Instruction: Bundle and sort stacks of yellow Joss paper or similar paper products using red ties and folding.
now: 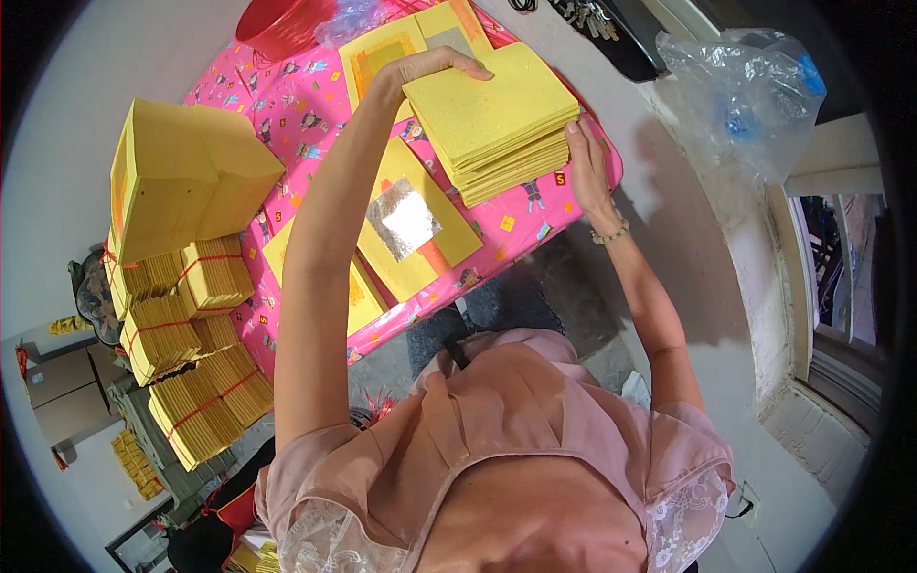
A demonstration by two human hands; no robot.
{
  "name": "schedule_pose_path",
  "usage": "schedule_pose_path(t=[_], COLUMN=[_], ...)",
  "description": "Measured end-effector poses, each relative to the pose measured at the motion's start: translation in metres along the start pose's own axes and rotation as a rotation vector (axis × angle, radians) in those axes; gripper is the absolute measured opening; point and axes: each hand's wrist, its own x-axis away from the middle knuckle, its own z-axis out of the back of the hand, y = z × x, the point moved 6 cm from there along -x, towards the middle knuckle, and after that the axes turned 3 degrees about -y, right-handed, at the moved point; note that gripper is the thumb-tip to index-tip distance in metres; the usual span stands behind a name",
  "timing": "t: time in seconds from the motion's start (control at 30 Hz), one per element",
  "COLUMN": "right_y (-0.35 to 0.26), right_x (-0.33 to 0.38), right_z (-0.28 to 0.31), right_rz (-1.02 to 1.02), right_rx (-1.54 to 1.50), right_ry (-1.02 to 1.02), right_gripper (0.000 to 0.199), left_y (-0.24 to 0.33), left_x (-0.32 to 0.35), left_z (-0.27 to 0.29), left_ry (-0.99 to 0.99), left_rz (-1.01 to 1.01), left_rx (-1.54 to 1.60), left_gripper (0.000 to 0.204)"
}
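Over pink table (306, 105), hands (435, 67) grip paper stack (492, 115).

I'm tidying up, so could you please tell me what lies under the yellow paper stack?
Under the yellow paper stack the pink patterned tablecloth shows, with loose yellow sheets beside it; whatever lies directly beneath is covered.

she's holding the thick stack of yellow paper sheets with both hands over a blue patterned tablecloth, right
Not quite: the head view shows the patterned tablecloth is pink, not blue. The rest holds: the left hand and the right hand both hold the thick stack of yellow paper sheets above it.
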Motion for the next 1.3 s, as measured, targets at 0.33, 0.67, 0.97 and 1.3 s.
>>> schedule_pose_path(t=[0.33,0.67,0.97,1.3], right_y=[0.001,-0.016,0.005,0.005], right_x=[-0.006,-0.004,-0.024,-0.027], right_z=[-0.004,-0.005,-0.015,0.032], right_rz=[0.105,-0.053,-0.089,0.084], right_rx=[0.042,-0.066,-0.165,0.196], right_ry=[-0.049,0.023,-0.094,0.143], right_gripper=[0.046,0.058,0.059,0.047], left_y=[0.008,0.017,0.023,0.029], left_x=[0.015,0.012,0.010,0.050], left_z=[-0.006,-0.011,0.005,-0.027], left_ry=[0.055,-0.045,0.017,0.491], left_rz=[0.005,0.004,0.051,-0.317], left_rx=[0.099,-0.059,-0.559,-0.620], left_gripper=[0.056,0.060,0.072,0.056])
